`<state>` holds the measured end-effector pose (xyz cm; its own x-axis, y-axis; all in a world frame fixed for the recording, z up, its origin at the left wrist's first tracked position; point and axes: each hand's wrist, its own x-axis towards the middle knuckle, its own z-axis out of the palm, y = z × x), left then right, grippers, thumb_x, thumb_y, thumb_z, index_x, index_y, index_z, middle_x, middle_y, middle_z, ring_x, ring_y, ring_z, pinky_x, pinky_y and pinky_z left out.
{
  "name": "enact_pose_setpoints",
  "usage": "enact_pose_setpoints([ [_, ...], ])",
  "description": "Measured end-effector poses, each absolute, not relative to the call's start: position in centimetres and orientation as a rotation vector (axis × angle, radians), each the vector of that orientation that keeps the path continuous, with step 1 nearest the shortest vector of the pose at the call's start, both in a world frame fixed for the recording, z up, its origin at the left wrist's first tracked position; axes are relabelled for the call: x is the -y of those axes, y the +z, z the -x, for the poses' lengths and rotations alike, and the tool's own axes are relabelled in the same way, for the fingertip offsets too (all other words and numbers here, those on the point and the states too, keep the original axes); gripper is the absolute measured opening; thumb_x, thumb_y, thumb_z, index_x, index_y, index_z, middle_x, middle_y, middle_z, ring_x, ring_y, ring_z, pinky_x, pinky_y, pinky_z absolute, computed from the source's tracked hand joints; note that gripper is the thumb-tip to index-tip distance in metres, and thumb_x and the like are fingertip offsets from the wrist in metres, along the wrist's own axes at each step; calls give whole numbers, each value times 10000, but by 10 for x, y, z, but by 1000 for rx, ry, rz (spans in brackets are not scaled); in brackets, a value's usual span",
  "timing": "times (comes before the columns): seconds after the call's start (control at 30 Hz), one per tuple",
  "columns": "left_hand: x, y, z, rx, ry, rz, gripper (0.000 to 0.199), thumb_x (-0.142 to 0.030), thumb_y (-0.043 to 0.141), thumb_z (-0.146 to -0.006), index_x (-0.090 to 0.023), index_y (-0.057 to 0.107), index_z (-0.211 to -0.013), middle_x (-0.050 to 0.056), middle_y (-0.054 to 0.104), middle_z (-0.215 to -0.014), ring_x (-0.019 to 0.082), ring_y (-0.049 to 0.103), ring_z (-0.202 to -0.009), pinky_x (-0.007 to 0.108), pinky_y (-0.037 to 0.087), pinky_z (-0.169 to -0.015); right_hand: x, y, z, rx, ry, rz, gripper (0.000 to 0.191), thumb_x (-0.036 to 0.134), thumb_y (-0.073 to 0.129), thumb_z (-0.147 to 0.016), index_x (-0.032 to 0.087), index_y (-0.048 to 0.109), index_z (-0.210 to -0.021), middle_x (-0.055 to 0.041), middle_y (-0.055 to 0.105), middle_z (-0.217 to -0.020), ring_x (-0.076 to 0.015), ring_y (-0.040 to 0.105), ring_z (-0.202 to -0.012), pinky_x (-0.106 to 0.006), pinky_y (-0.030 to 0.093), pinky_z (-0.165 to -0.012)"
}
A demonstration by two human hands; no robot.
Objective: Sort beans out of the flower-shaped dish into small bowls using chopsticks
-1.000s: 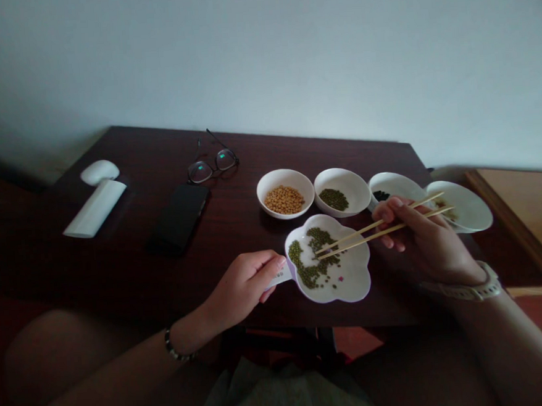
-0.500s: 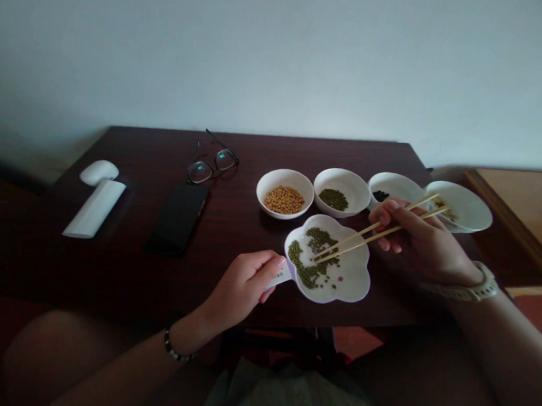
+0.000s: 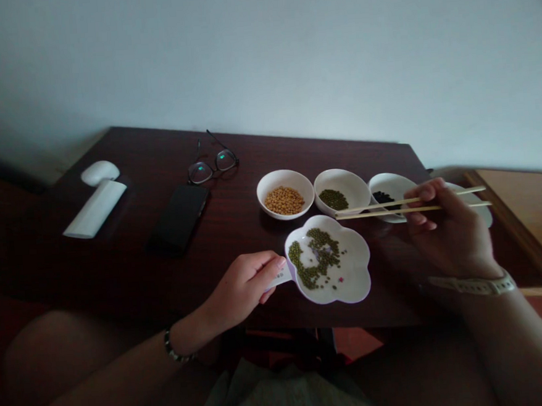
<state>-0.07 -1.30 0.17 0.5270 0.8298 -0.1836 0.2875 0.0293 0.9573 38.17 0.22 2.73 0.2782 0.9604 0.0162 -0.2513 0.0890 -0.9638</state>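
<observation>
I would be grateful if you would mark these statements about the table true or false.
The right hand holds wooden chopsticks. True.
The left hand grips the handle of a flower-shaped dish. True.
The chopstick tips lie over that dish. False: they reach the rim of the white bowl of mung beans.
The white bowl of soybeans stands left of that bowl. True.
The eyeglasses rest on the black phone. False: they lie apart, beyond it.

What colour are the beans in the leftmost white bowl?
Pale golden yellow: they look like soybeans. They show best in the head camera view.
</observation>
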Motion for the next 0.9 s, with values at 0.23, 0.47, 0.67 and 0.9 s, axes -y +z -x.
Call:
enact_pose_setpoints([
  [0.23,14,2,3,-993,552,-1532,506,-450,515,-1197,-234,524,-738,-53,535,-588,130,491,-559,278,381,-593,-8,22,-398,890,910,1097,293,429,852,-1073,285,736,-846,-83,647,-876,-203,541,-686,-365,325,-452],
  [0.47,11,4,-4,-990,551,-1528,493,-449,517,-1193,-234,534,-750,-58,528,-579,127,478,-543,277,369,-582,5,30,-364,1003,1151,1196,365,506,830,-1074,247,734,-836,-51,618,-864,-145,503,-597,-309,325,-426],
  [0.67,11,8,-6,-1002,549,-1522,489,-452,523,-1193,-234,536,-754,-54,531,-592,129,482,-555,277,367,-580,10,27,-356,1024,1376,1198,398,559,798,-1096,243,716,-868,-16,591,-759,-138,485,-561,-274,401,-456],
  [0.9,11,11,-7,-1000,544,-1520,492,-454,521,-1186,-235,536,-746,-49,537,-593,131,487,-561,277,369,-582,8,28,-350,1067,1379,1186,429,577,812,-1085,230,733,-845,-31,628,-745,-140,531,-575,-257,433,-459],
])
